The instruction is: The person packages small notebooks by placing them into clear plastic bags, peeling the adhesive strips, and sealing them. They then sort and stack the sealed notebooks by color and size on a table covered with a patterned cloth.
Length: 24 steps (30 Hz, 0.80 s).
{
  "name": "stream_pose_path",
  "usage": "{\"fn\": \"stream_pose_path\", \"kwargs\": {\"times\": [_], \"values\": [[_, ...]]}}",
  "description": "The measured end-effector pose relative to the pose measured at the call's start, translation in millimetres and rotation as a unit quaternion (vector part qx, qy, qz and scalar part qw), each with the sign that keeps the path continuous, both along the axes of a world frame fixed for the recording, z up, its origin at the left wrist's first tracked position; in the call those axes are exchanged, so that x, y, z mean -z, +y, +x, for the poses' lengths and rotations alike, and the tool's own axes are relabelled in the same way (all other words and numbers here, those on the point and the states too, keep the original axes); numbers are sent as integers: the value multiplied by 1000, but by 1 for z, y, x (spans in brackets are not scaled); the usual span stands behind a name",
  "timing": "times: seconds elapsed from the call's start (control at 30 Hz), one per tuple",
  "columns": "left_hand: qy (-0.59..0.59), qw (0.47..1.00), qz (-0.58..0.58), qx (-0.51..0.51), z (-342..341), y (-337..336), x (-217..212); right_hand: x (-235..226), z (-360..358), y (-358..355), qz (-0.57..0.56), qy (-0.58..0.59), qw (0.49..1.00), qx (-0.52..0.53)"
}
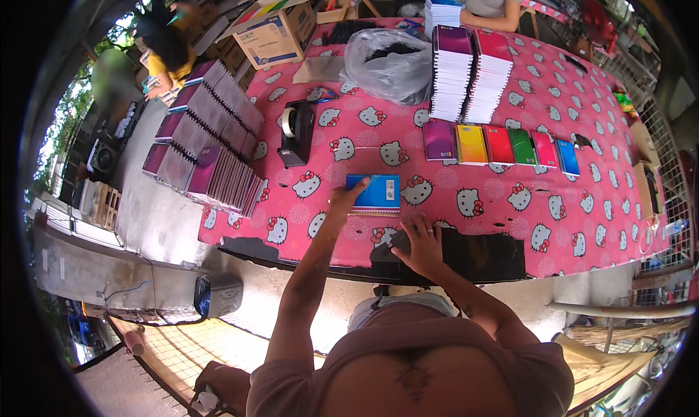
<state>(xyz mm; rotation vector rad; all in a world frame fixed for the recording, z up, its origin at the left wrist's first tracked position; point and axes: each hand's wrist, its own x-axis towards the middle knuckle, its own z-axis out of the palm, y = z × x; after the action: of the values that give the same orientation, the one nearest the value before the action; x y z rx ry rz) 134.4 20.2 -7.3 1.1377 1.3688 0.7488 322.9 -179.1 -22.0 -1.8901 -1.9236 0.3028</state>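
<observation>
A small stack of spiral notebooks with a blue notebook [378, 187] on top lies near the table's front edge. My left hand [348, 197] grips its left side, thumb on the blue cover and the other fingers mostly hidden. Just below and right of the stack, my right hand [422, 244] rests on the table with its fingers apart, holding nothing. Farther right lies a row of notebooks: a purple notebook [440, 142], a yellow notebook [471, 146], a red notebook [499, 146], a green notebook [522, 147], a pink notebook [543, 149] and a blue one at the end.
A black tape dispenser [295, 136] stands left of centre. Tall notebook stacks [451, 75] rise behind the row; more piles [211, 147] occupy the left edge. Farther back are a plastic bag [386, 64] and a cardboard box [271, 42]. Other people [491, 5] are around the table.
</observation>
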Motion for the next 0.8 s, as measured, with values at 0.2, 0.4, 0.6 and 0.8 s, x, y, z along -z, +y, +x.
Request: {"fn": "stream_pose_path", "kwargs": {"times": [0.2, 0.4, 0.6, 0.8], "values": [[280, 951, 88, 93, -11, 13, 3, 6, 10, 25, 58, 158, 985, 42], [200, 977, 31, 64, -21, 14, -2, -22, 13, 101, -176, 583, 778, 152], [193, 964, 175, 55, -19, -2, 23, -14, 5, 108, -204, 549, 799, 136], [56, 988, 145, 11, 6, -9, 14, 26, -17, 111, -72, 578, 800, 146]]}}
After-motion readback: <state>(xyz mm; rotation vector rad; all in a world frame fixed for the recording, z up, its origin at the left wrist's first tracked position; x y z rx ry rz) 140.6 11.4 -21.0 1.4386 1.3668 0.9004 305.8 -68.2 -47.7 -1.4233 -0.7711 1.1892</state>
